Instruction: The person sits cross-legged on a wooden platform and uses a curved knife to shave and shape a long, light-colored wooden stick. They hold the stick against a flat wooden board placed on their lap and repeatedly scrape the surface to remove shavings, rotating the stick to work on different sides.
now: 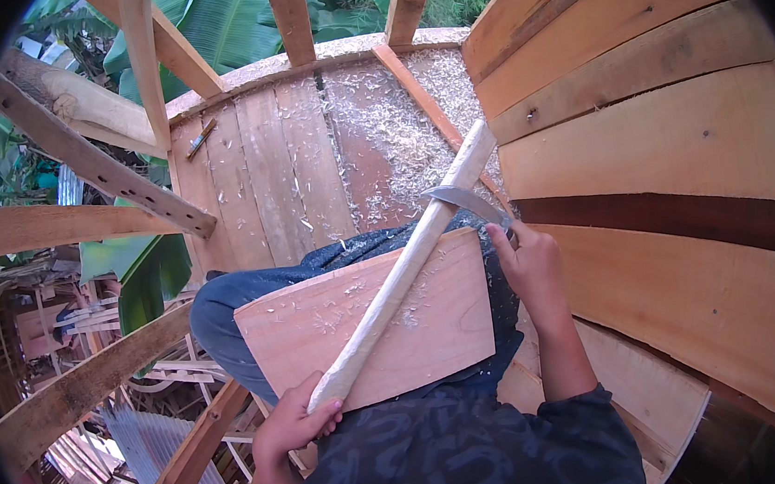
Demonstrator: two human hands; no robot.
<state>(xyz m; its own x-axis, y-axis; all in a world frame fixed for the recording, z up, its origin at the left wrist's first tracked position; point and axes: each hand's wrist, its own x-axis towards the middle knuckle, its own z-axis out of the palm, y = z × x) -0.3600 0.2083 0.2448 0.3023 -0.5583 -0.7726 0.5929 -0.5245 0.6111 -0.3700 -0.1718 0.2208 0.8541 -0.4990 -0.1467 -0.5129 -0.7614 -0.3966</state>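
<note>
A pale, whittled wooden pole [403, 282] runs slantwise across my lap, from near my body up to the far right. My left hand [298, 419] is closed round its near end. My right hand [532, 265] grips a curved knife [472, 199]; its handle is mostly hidden in the fingers. The grey blade lies across the upper part of the pole. Beneath the pole, a flat wooden board [450, 306] rests over my legs, with a few shavings scattered on it.
Plank flooring [269, 174] ahead carries many wood shavings [411, 142], a narrow wooden strip [420, 99] and a small stick-like object [200, 140]. A plank wall [639, 143] rises close on my right. Wooden ribs [78, 222] stand on the left, with gaps between them.
</note>
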